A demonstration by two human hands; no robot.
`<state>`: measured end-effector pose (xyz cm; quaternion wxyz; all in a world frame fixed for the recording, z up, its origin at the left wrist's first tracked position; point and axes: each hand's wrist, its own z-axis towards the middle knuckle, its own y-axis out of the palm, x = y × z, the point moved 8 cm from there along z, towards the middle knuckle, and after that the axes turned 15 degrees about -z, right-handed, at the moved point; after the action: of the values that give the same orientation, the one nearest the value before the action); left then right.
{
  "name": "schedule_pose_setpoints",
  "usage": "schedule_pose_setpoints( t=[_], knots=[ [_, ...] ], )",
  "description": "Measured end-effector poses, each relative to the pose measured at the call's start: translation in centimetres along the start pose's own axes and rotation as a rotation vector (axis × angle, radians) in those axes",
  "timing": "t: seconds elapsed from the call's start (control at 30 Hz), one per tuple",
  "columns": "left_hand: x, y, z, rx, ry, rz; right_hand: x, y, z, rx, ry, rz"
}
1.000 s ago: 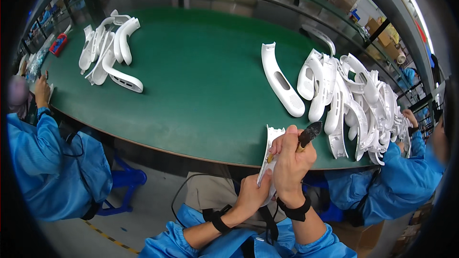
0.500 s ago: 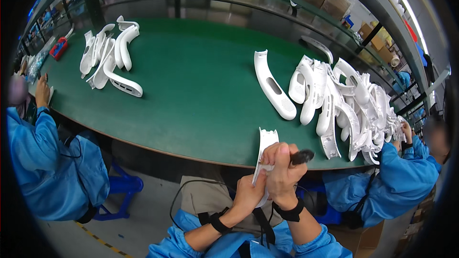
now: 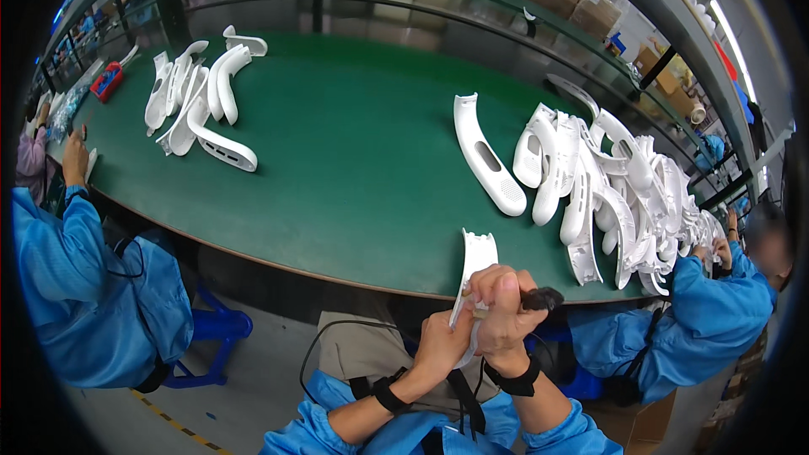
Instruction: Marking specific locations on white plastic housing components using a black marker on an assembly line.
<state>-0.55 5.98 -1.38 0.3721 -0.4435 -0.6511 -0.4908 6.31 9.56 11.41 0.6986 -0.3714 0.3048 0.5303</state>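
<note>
- Lower and nearer the body than a second ago, the right hand (image 3: 504, 320) has moved down the held white shell (image 3: 479, 251), and the dark-handled tool (image 3: 542, 298) has tipped toward the right.
- That curved shell slants over the near edge of the green table (image 3: 337, 185), its far end above the tabletop, its near end between the hands.
- Left hand (image 3: 440, 344): grasping the shell's lower part. Right hand: clenched round the tool; its tip is hidden.
- Judging by looks, the shell is light, stiff, smooth plastic, perhaps slippery, with thin edges that could chip; its long side rims near the middle seem the best grip.
- Beyond lies a single white cover (image 3: 491, 167), just beside a large heap (image 3: 640, 219); a smaller pile (image 3: 223, 88) sits far left.
- Blue-clothed co-workers (image 3: 101, 286) sit on both sides.
</note>
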Motion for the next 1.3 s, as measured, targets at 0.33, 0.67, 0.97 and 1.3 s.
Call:
schedule_pose_setpoints(
  t=[0.33, 0.67, 0.97, 1.3],
  knots=[
    [-0.8, 0.6, 0.1, -0.01, 0.053, -0.018, 0.2, 0.1, 0.2, 0.0, 0.089, -0.016],
    [0.4, 2.4, -0.6, 0.06, 0.139, -0.079, -0.1, -4.5, -1.2, 0.222, -0.017, 0.045],
    [-0.4, 3.1, -0.5, 0.046, 0.009, -0.079, 0.3, -3.1, -0.9, 0.081, -0.047, 0.01],
    [0.3, 2.8, -1.0, 0.037, 0.034, -0.109, 1.2, -2.8, -0.7, 0.143, -0.035, -0.113]
  ],
)
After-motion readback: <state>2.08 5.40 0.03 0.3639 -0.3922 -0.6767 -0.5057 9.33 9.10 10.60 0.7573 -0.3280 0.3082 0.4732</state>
